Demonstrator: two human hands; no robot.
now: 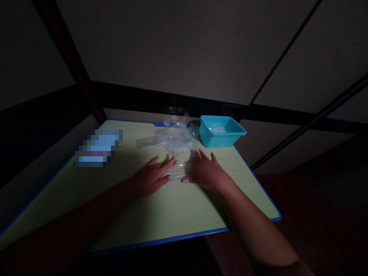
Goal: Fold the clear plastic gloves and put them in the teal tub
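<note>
A small sheet of clear, crinkled plastic [181, 171] lies on the tabletop between my hands. My left hand [151, 177] rests at its left side, fingers spread and fingertips touching it. From the right, my right hand [209, 172] lies palm down over the other side, its fingers apart and thumb out toward the plastic. Beyond them is a loose heap of thin see-through plastic [172, 140]. Finger-like lobes at its far end resemble disposable plastic gloves. My palms hide part of the nearer sheet.
A turquoise basket [222, 141] with some clear and white plastic inside stands at the table's back right. A blurred-out light blue item [99, 147] lies at the left. The pale table [172, 218] has a blue edge and stands against panelled doors or a wall [172, 50].
</note>
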